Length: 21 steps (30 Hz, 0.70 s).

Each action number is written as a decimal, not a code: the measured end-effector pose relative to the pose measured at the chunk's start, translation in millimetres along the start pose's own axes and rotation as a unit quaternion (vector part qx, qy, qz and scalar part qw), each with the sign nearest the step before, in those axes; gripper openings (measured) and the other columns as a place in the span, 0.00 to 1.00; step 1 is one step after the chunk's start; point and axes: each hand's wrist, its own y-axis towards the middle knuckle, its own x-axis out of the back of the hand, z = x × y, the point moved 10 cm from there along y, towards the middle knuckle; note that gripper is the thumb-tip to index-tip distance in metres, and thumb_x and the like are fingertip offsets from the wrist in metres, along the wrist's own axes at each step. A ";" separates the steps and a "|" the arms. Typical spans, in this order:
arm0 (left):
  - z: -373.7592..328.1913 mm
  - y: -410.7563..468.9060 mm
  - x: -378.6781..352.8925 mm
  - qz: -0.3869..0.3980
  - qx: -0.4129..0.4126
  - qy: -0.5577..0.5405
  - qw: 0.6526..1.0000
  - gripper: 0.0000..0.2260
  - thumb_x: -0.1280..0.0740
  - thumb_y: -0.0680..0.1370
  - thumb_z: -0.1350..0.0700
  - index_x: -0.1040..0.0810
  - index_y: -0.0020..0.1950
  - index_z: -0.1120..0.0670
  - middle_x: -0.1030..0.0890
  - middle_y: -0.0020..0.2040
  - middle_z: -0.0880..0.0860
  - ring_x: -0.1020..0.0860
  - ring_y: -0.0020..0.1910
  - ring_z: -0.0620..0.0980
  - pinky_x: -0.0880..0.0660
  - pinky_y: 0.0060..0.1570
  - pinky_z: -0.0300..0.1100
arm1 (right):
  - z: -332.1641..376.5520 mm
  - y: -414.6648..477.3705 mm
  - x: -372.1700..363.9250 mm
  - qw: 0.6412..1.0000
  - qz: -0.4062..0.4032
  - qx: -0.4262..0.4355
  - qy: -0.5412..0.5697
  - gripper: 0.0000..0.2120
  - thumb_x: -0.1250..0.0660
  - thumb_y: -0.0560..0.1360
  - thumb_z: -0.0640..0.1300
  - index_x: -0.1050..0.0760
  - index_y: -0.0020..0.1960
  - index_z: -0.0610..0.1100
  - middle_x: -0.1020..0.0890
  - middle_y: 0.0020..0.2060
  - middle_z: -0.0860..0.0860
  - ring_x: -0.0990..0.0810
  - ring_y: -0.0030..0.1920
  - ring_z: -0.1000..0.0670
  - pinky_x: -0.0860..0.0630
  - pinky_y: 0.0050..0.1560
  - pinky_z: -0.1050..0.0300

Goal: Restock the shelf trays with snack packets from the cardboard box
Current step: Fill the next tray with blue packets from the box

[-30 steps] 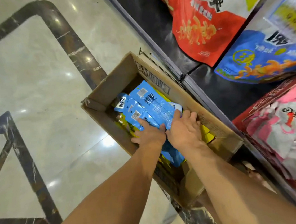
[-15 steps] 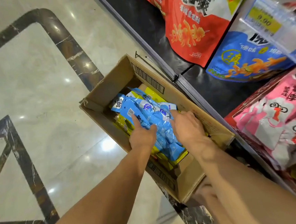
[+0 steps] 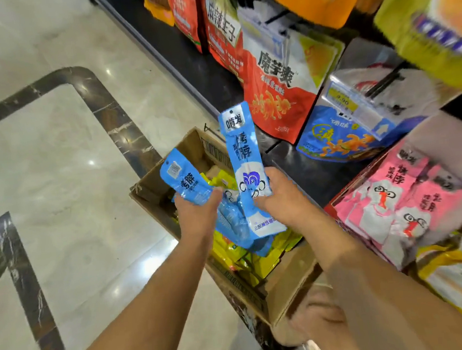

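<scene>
Both grips are clenched on flat blue foil snack packets (image 3: 184,183), lifted just above the box at the centre of the frame. The left hand (image 3: 197,214) pinches a fanned bunch, and the right hand (image 3: 280,198) holds one long blue packet (image 3: 244,159) upright by its lower half, probably to square the bunch before shelving. Pale marble floor (image 3: 53,163) with dark inlaid bands fills the left of the frame. A dark store shelf (image 3: 308,167) runs along the right, its stock standing face-out so the labels read. The open brown cardboard box (image 3: 291,290) sits on the floor against the shelf's foot, handy for reaching, and yellow packets (image 3: 249,260) lie loose inside it. On the shelf, a large red-and-white bag (image 3: 275,91) reads 魔芋爽, and a red bag (image 3: 221,31) above it reads 麻辣王子. A blue pouch (image 3: 333,136) with orange artwork leans beside them. Pink packets (image 3: 396,201) with a bespectacled cartoon face stand packed in a red-edged tray (image 3: 333,207) at the right. The upright blue packet carries large Chinese characters and a cartoon face, though its small print is too blurred to read. A yellow price tag (image 3: 341,102) shows 9.90.
</scene>
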 end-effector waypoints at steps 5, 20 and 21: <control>-53.1 -16.4 -8.0 0.081 0.018 -0.117 0.990 0.13 0.23 0.72 0.55 0.19 0.53 0.59 0.15 0.46 0.56 0.16 0.44 0.54 0.18 0.46 0.50 | 51.1 -25.9 25.9 0.993 -0.066 0.032 0.090 0.12 0.29 0.77 0.42 0.26 0.58 0.46 0.17 0.47 0.52 0.18 0.45 0.52 0.23 0.38 0.66; -232.6 -149.7 -41.1 0.294 -0.009 -0.140 0.945 0.08 0.40 0.75 0.56 0.36 0.36 0.51 0.39 0.29 0.51 0.36 0.21 0.47 0.38 0.23 0.37 | 148.3 -190.7 150.6 0.951 -0.210 0.125 0.188 0.05 0.28 0.77 0.50 0.20 0.50 0.50 0.12 0.44 0.50 0.13 0.43 0.46 0.18 0.48 0.37; -242.2 -166.5 -49.0 0.321 -0.008 -0.150 0.935 0.09 0.40 0.76 0.57 0.35 0.36 0.51 0.38 0.29 0.50 0.37 0.21 0.46 0.39 0.22 0.36 | 149.7 -208.2 160.2 0.949 -0.218 0.129 0.190 0.06 0.27 0.76 0.51 0.20 0.50 0.50 0.12 0.44 0.49 0.13 0.43 0.45 0.18 0.48 0.35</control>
